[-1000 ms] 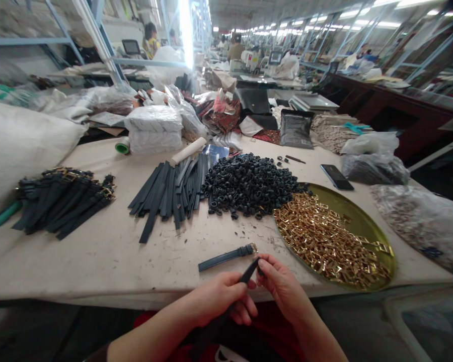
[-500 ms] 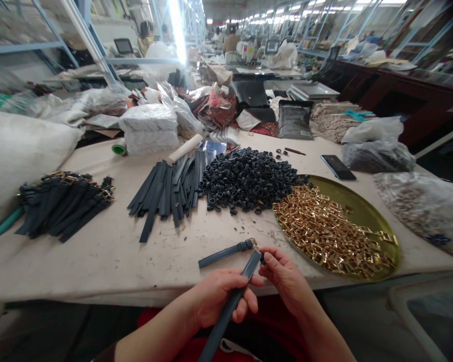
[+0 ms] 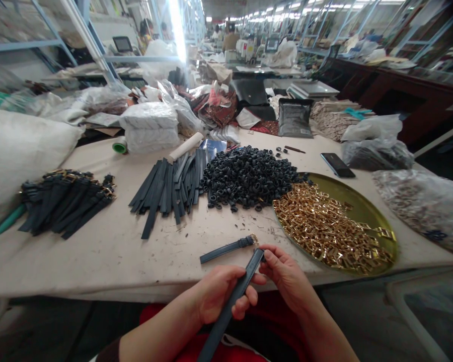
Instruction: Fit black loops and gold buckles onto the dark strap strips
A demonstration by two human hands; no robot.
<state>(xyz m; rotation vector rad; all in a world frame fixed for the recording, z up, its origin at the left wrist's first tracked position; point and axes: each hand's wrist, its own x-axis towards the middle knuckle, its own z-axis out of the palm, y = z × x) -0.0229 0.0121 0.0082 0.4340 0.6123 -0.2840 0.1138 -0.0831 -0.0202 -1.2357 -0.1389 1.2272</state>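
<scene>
A long dark blue leather strap (image 3: 230, 311) runs slantwise up from my lap. My left hand (image 3: 224, 291) is closed around it, thumb on top and fingers curled beneath. At the strap's upper end, my right hand (image 3: 283, 269) pinches a small dark strap loop (image 3: 263, 258), mostly hidden by the fingertips and touching the strap's edge. Just beyond my hands lies a short strap with a gold buckle (image 3: 226, 250) on the table. Past it is a heap of dark strap loops (image 3: 249, 176). Gold buckles (image 3: 324, 226) fill much of a round brass-coloured tray (image 3: 385, 216) on the right.
Loose flat straps (image 3: 166, 188) lie left of the loop heap. Buckled straps (image 3: 68, 201) are piled at far left beside a white sack (image 3: 18, 161). A phone (image 3: 337, 165) lies behind the tray. Plastic-wrapped bundles (image 3: 149, 128) and bags line the table's back.
My right fingertips have drawn in against the strap's end, and the loop, clearer before, is now mostly covered. My left hand keeps its hold on the strap.
</scene>
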